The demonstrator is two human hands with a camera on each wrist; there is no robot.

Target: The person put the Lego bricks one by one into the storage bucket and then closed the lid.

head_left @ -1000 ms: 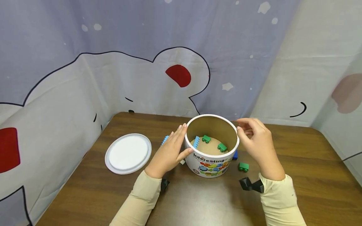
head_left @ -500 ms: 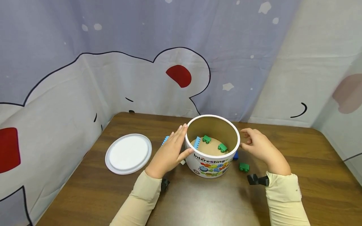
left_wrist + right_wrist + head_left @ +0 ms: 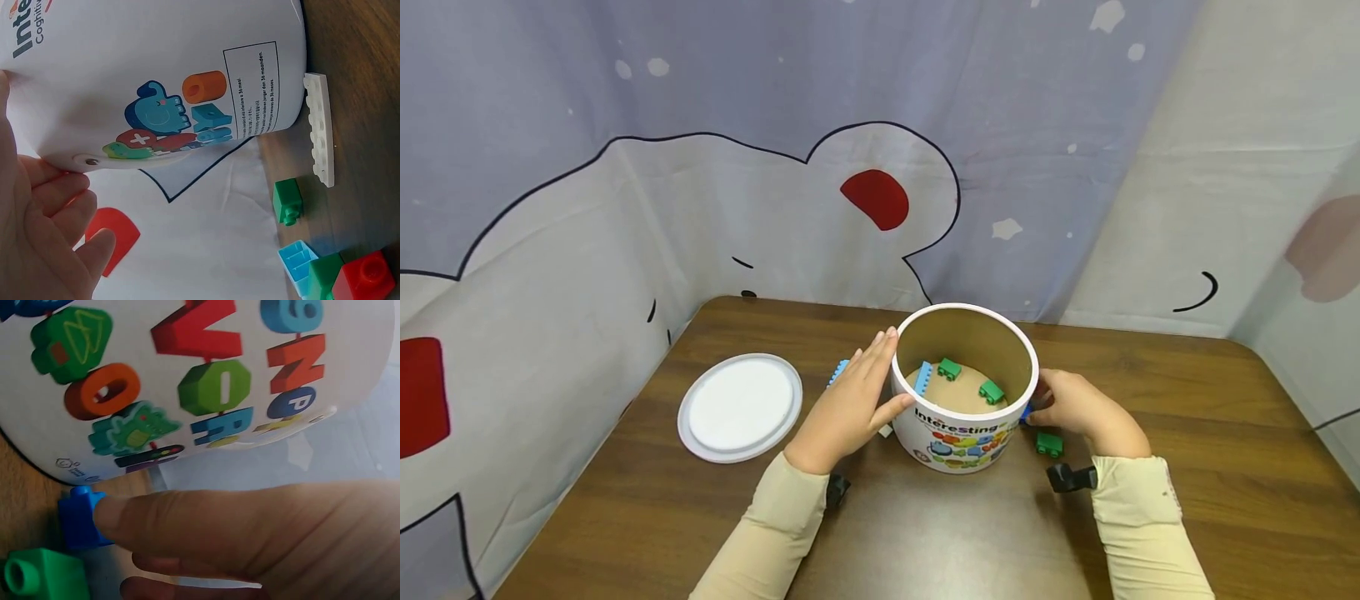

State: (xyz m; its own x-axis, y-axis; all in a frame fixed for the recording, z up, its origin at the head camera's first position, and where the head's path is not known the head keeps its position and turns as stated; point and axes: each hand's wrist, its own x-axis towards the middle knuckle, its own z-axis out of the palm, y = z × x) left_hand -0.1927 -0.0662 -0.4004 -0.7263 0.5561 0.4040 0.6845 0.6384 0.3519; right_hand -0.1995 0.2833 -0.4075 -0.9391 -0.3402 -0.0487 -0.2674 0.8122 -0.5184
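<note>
A white bucket (image 3: 917, 437) with printed toy pictures stands without its lid on the table. Inside it lie a light-blue brick (image 3: 923, 379) and two green blocks (image 3: 950, 369). My left hand (image 3: 842, 408) rests against the bucket's left side with its fingers extended up to the rim. To the right of the bucket, my right hand (image 3: 1082, 407) pinches a blue block (image 3: 76, 519) low by the bucket's wall, the thumb covering part of it. Another green block (image 3: 1049, 444) sits on the table just below that hand.
The round white lid (image 3: 741, 407) lies at the left. Beside the bucket's left side are a white brick (image 3: 321, 131), a green block (image 3: 287, 201), a light-blue brick (image 3: 296, 262) and a red block (image 3: 367, 276). A patterned curtain (image 3: 760, 217) hangs behind the table.
My right hand has left the bucket's rim, swung out to the right, then come down to the blue block. The left hand has stayed at the bucket's side.
</note>
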